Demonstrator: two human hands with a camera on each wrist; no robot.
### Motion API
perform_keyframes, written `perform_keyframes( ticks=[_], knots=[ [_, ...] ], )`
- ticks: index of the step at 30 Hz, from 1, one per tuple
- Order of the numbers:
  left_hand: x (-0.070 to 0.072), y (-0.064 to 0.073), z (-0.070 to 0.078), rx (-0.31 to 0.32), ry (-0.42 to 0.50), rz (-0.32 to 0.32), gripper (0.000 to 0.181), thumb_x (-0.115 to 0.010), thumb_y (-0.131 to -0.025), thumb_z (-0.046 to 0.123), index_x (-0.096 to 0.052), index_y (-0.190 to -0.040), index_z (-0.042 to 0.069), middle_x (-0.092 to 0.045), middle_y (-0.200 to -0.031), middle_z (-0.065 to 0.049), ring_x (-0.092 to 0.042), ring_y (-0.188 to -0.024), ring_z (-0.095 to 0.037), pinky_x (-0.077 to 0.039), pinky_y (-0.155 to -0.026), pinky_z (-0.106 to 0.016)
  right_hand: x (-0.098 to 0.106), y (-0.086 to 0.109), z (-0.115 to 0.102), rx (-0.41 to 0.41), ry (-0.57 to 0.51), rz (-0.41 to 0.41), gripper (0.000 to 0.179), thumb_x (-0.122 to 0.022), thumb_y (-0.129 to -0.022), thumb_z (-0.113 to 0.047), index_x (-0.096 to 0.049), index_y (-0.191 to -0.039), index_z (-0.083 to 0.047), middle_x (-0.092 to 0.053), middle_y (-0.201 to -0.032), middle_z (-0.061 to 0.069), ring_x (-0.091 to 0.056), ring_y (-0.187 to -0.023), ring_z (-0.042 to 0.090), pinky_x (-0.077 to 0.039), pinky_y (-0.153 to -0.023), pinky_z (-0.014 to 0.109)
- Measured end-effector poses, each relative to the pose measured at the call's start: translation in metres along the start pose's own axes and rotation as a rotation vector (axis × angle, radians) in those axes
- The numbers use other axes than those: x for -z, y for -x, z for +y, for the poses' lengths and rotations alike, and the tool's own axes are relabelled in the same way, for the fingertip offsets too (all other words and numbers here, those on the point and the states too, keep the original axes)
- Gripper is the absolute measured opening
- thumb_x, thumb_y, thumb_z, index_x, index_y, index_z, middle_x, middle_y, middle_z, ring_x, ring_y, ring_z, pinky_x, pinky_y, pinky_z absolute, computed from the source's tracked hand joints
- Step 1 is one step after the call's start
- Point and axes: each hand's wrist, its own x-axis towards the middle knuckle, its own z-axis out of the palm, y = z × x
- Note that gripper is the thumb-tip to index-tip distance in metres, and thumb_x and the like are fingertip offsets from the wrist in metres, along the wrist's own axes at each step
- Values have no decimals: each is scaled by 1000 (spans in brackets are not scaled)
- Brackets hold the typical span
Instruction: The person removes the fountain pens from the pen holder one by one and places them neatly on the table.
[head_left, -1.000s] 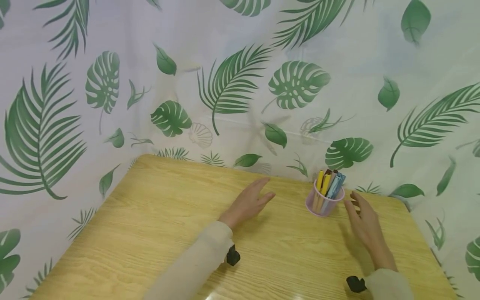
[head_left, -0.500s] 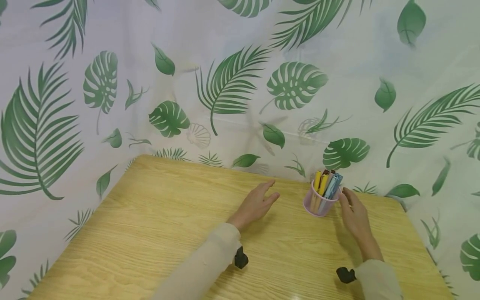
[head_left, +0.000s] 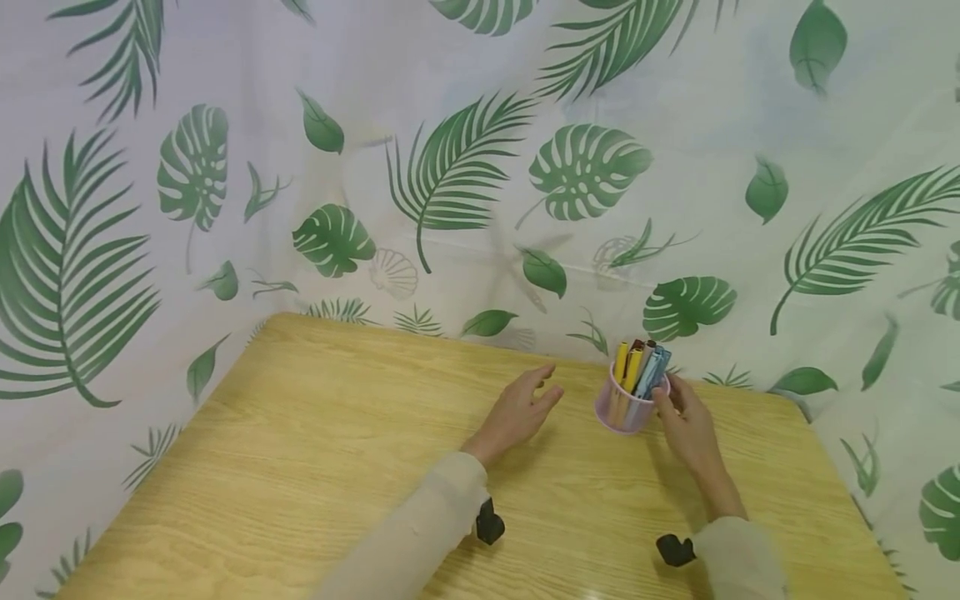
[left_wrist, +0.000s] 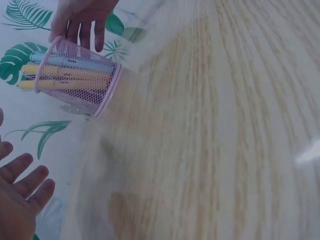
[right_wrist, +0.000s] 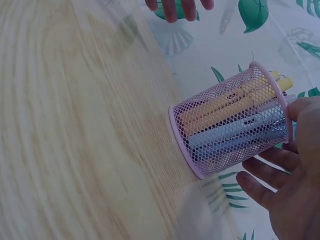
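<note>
A pink wire-mesh pen cup stands upright near the back edge of the wooden table, holding several yellow, blue and dark pens. My right hand is at the cup's right side. In the right wrist view its thumb meets the rim, while the other fingers extend loosely along the mesh. To the left of the cup, apart from it, my left hand hovers over the table with relaxed, spread fingers and nothing in it. The left wrist view catches its fingers at the lower left.
The wood-grain table reaches back to a white curtain printed with green leaves, close behind the cup. A second curtained side rises at the left edge. Each wrist wears a small black camera.
My right hand has moved left until its thumb reaches the cup, and the cup has shifted slightly left. My left hand has drifted a little to the right.
</note>
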Motion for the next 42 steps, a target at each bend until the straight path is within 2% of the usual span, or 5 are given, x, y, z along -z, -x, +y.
perform_keyframes(
  ticks=[6, 13, 18, 25, 42],
  knots=[
    [-1, 2, -2, 10, 8, 11, 56, -46, -112, 36, -41, -156, 2, -44, -159, -13, -50, -139, -33, -45, -113, -44, -10, 2, -9, 11, -29, -8, 60, -47, -112, -29, -32, -156, 10, -44, -151, 34, -52, -131, 48, -42, -84, 2],
    [1, 3, -5, 17, 32, 21, 55, -46, -112, 36, -42, -156, 3, -45, -158, -13, -50, -139, -34, -47, -112, -46, -22, 5, -19, 17, 1, -27, 61, -48, -112, -32, -33, -157, 7, -46, -150, 32, -53, -131, 45, -49, -104, 46],
    [4, 4, -5, 20, 50, 32, 54, -47, -111, 34, -44, -155, 2, -47, -156, -14, -52, -137, -34, -47, -111, -44, -33, 7, -24, 28, -24, -44, 61, -51, -111, -30, -34, -156, 7, -49, -148, 32, -54, -131, 45, -50, -101, 30],
    [6, 4, -7, 15, 30, 45, 52, -47, -111, 32, -46, -153, 2, -50, -155, -14, -54, -134, -32, -49, -110, -41, -49, 13, -33, 58, -54, -67, 61, -53, -110, -27, -33, -155, 9, -52, -144, 33, -55, -128, 46, -50, -104, 58],
    [17, 11, -5, -17, 129, 14, 50, -50, -111, 26, -44, -155, 2, -54, -151, -16, -57, -133, -30, -50, -109, -39, -80, 23, -53, 94, -79, -81, 58, -60, -107, -26, -42, -154, 3, -61, -136, 28, -61, -121, 41, -56, -96, 56]
  ],
)
